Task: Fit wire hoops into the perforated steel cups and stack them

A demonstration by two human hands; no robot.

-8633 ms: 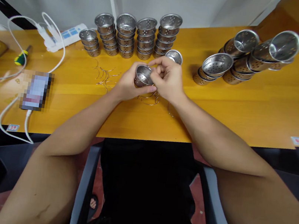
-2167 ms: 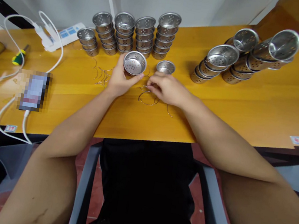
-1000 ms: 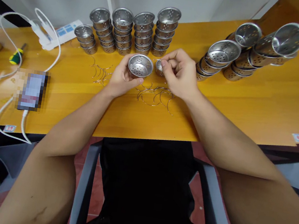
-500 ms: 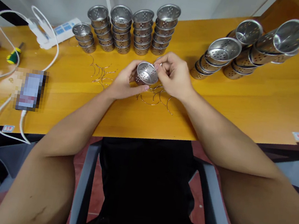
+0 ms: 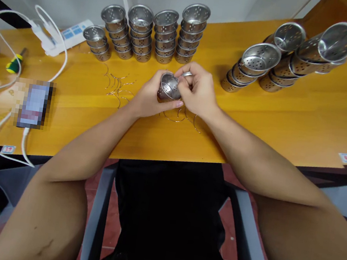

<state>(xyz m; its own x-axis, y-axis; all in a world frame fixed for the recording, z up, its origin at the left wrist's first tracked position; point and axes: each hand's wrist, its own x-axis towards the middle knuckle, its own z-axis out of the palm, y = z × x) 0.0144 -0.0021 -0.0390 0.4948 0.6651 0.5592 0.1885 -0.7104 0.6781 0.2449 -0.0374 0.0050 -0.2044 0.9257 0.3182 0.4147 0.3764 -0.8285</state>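
Observation:
My left hand (image 5: 150, 96) is wrapped round a small perforated steel cup (image 5: 167, 90), its mouth turned up toward me and its thumb along the near side. At the cup's right rim, my right hand (image 5: 199, 88) is closed in a pinch. A small shiny curved metal piece (image 5: 186, 74) shows at its fingers; its full shape is hidden. A thin curved line, perhaps wire, crosses the cup's mouth. Loose curved thin wires (image 5: 119, 85) lie on the table left of my hands, and more wires (image 5: 175, 119) lie below them, partly covered.
Stacks of perforated cups (image 5: 138, 33) stand along the back of the wooden table (image 5: 291, 130). More stacks, some leaning (image 5: 257, 66), are at the right. At left are a power strip (image 5: 73, 37), white cables, a screwdriver (image 5: 14, 63) and a phone (image 5: 34, 105).
The cup has tipped and shifted slightly right in my left hand. My right hand has turned a little at the rim, showing more of the shiny metal piece.

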